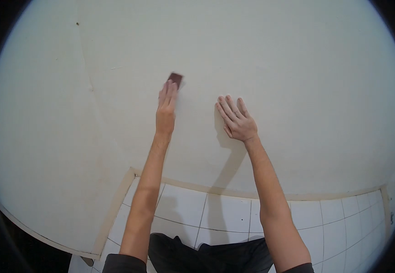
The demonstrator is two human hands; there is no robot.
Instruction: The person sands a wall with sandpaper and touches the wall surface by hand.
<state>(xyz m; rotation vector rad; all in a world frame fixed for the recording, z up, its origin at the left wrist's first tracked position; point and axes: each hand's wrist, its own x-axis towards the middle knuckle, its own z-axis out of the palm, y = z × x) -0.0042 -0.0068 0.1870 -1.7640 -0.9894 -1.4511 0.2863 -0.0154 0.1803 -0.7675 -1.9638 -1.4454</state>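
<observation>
Left hand: While I look down through the head camera, I have the left hand [166,110] raised against the pale wall [297,82], gripping a dark block; its fingers run straight up over the lower part, and I cannot make out the thumb.
Dark block: I find the dark block [176,78] at the left fingertips, its upper part exposed, slightly tilted and blurred at the edges, with a thin shadow on the wall just beside it.
Right hand: I see the right hand [239,122] open and holding nothing, palm towards the wall, fingers spread and pointing up to the left; it appears to rest flat there, lower than the block and well apart from it.
Wall marks: I pick out a small dark spot [77,23] at upper left and a short light scratch [116,68] left of the block.
Floor: Below the wall I see a beige skirting [197,188], white tiles [227,211] and dark trousers [211,257] between the forearms.
</observation>
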